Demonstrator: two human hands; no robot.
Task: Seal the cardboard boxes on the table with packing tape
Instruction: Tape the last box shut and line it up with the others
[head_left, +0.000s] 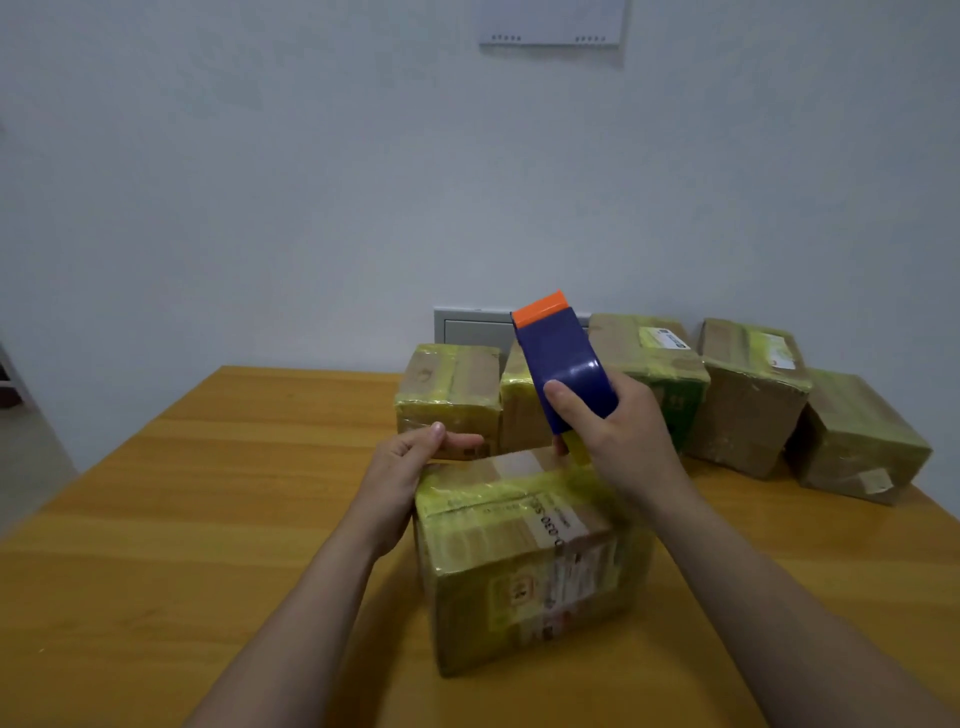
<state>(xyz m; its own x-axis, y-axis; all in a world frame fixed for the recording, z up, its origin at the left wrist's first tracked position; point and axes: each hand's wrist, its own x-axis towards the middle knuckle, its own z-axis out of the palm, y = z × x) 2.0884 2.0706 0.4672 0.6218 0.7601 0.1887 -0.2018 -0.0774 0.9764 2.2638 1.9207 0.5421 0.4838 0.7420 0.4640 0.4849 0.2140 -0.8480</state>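
A cardboard box (524, 561) wrapped in yellowish tape stands on the wooden table (208, 519) in front of me. My right hand (618, 431) grips a blue tape dispenser (566, 364) with an orange tip, tilted up over the box's far edge, its lower end touching the box top. My left hand (410, 467) holds the box's far left corner, thumb and fingers curled at the edge.
Several more taped cardboard boxes stand in a row along the table's back: one at the left (449, 395), a taller one behind the dispenser (649, 364), two at the right (748, 395) (857, 441). A white wall rises behind the table.
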